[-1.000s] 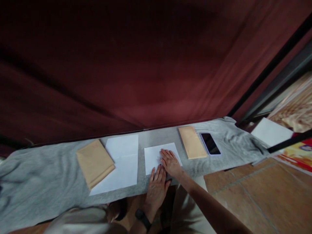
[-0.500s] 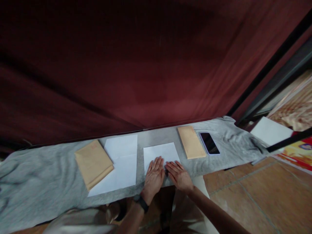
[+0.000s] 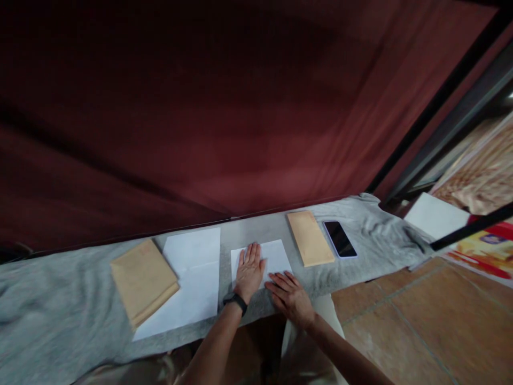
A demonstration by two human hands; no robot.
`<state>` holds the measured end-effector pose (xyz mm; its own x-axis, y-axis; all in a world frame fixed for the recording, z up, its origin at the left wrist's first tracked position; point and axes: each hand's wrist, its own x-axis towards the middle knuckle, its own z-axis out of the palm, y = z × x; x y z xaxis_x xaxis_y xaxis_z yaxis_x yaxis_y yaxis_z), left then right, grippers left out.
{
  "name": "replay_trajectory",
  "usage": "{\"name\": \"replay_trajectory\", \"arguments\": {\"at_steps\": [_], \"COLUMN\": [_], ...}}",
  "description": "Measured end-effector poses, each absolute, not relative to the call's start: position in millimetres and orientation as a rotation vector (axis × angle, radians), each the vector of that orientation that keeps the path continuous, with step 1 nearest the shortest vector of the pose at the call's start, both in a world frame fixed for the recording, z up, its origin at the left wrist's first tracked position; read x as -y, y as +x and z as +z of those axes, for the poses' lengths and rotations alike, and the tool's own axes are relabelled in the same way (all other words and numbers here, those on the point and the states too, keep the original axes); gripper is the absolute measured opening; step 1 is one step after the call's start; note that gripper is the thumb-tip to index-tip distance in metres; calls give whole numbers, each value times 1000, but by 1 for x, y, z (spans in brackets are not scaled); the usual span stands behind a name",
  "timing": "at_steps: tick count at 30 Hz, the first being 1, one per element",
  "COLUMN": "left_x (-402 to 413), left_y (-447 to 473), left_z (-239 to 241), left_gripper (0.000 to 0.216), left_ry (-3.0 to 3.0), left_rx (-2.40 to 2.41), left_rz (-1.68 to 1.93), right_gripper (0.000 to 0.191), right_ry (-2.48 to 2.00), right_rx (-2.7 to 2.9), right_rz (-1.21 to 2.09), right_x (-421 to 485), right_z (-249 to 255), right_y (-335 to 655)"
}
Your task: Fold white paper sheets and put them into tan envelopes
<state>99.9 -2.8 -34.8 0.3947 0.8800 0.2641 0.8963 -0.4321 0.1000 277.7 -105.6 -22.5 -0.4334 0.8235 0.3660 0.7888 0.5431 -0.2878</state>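
A white sheet of paper (image 3: 274, 255), apparently folded, lies on the grey cloth in front of me. My left hand (image 3: 249, 272), with a dark band on the wrist, rests flat on its left part, fingers stretched toward the far edge. On the near right edge of the paper lies my right hand (image 3: 292, 297), fingers extended and slightly apart. Neither hand grips anything. To the left are larger white sheets (image 3: 196, 289), partly covered by a stack of brown envelopes (image 3: 144, 280). Another brown envelope (image 3: 310, 238) lies to the right of the paper.
A phone (image 3: 340, 239) with a dark screen lies right of the single envelope. Grey cloth (image 3: 60, 299) covers the narrow surface, with a red curtain (image 3: 248, 133) behind it. A dark metal bar (image 3: 473, 230) and a white box-like object (image 3: 436, 215) stand at the right.
My left hand has slid forward and left across the paper. My right hand has shifted slightly toward me, widening the gap between them. The whole view has shifted a little.
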Motion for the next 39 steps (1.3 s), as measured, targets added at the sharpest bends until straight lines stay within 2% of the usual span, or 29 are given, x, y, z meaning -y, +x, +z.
{"name": "replay_trajectory", "arguments": {"at_steps": [10, 17, 27, 35, 39], "left_x": [28, 17, 34, 67, 69], "left_y": [101, 93, 79, 72, 72], "left_z": [-36, -35, -39, -37, -37], "left_gripper": [54, 55, 60, 60, 60], "left_ry": [-2524, -2491, -2235, -2176, -2187], "left_rx": [1723, 1757, 1945, 2015, 2028], "left_rz": [-448, -431, -561, -706, -744], "right_gripper": [41, 43, 57, 48, 39], "right_ry": [-1522, -1667, -1830, -2143, -2166], "right_rx": [2189, 2151, 1958, 1717, 1542], "right_rz": [156, 5, -148, 40, 269], "right_x": [82, 34, 46, 29, 18], "right_z": [-28, -31, -48, -22, -14], "right_y": [262, 242, 261, 260, 263]}}
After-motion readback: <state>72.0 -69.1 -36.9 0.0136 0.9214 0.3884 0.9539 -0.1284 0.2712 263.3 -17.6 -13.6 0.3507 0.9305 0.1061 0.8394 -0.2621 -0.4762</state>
